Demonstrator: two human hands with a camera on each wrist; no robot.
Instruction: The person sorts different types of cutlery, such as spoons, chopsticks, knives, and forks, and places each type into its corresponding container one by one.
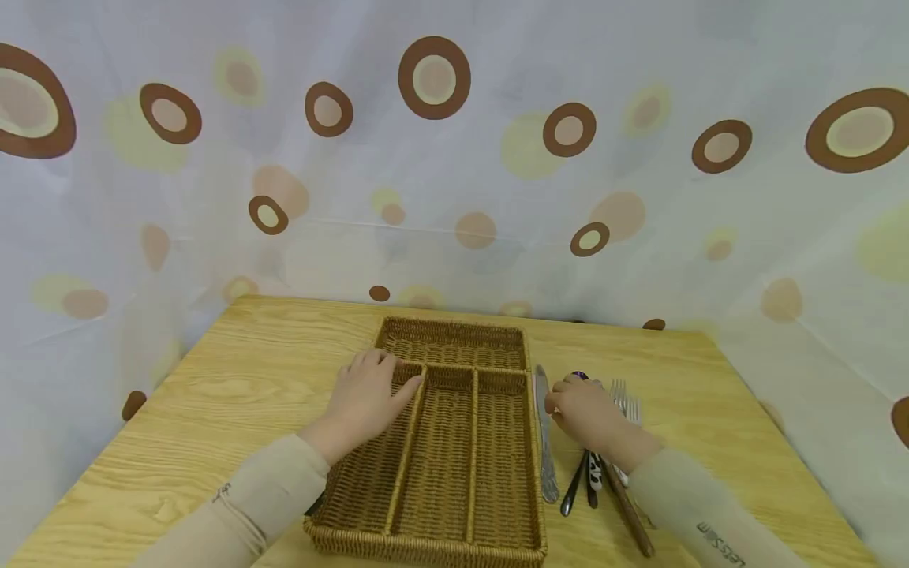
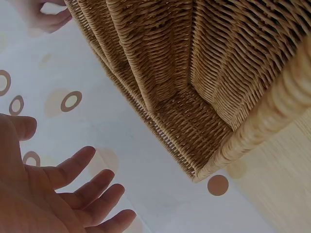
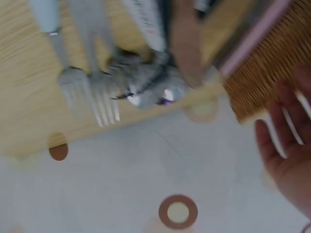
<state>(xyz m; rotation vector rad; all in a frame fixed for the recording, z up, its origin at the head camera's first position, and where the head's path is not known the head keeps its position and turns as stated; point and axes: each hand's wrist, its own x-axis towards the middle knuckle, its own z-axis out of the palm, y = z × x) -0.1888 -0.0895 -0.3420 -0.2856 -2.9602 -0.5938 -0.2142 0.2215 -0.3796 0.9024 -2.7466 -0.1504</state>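
Note:
A wicker tray (image 1: 440, 465) with a wide back compartment and three long compartments lies on the table. My left hand (image 1: 365, 398) is over its left side, fingers spread and thumb apart; the left wrist view shows the palm (image 2: 53, 199) holding nothing. Right of the tray, my right hand (image 1: 592, 418) hovers over a bunch of cutlery, fingers loosely bent. In the right wrist view those fingers (image 3: 286, 128) are relaxed beside the tray's wall. Under and around the hand lie forks (image 3: 104, 94), a silver knife (image 1: 545, 450) and a brown handle (image 1: 626, 509). The hand hides part of the bunch.
The wooden table (image 1: 270, 355) extends left and right of the tray. Behind it hangs a pale curtain (image 1: 469, 181) with brown rings. A small dark object (image 1: 316, 503) shows at the tray's front left edge, and black handles (image 1: 574, 489) lie close to the knife.

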